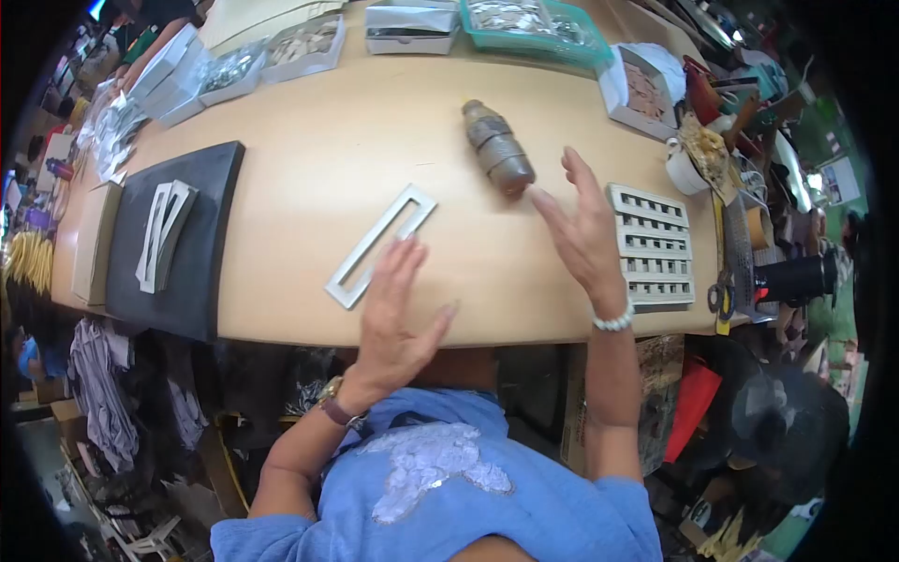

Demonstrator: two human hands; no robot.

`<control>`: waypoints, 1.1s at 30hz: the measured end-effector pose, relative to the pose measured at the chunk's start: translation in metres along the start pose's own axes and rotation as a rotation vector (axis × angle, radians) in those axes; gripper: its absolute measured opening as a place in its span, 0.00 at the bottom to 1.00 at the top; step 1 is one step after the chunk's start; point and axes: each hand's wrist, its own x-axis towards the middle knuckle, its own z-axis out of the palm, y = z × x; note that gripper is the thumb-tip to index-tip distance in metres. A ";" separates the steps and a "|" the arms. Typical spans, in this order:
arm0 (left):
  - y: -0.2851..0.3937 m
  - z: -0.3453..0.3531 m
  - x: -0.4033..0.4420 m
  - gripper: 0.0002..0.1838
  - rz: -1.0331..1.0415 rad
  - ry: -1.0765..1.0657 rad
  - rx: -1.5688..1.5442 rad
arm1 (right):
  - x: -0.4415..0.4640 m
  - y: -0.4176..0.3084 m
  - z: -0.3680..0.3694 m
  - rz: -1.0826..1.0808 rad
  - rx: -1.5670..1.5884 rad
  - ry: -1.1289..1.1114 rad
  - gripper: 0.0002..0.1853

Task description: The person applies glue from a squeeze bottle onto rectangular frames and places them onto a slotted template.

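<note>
A pale rectangular frame with a long slot lies slantwise on the table. My left hand is over its near right side, fingers stretched out; whether the fingertips touch it I cannot tell. Farther back lies a brown bottle wrapped with dark bands, on its side. My right hand is just right of the bottle's near end, its thumb and fingers apart and nothing in them. To the right of that hand sits a stack of pale slotted strips with rows of dark square openings.
On the left, a black board bears several slotted frames. Boxes of small pieces and a teal tray line the back. Scissors lie at the right edge, near a white cup.
</note>
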 end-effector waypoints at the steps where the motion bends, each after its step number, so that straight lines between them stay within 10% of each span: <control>1: -0.010 -0.012 -0.005 0.37 -0.019 0.047 0.064 | 0.008 -0.006 0.017 0.017 -0.059 0.002 0.34; 8: -0.056 -0.060 -0.041 0.40 -0.129 0.183 0.292 | 0.030 -0.004 0.060 0.039 -0.145 0.037 0.34; 18: -0.069 -0.053 -0.042 0.41 -0.160 0.225 0.296 | -0.020 -0.036 0.036 0.146 0.885 0.333 0.28; 33: -0.071 -0.057 -0.048 0.44 -0.121 0.269 0.233 | -0.021 -0.038 0.066 0.185 0.708 0.348 0.14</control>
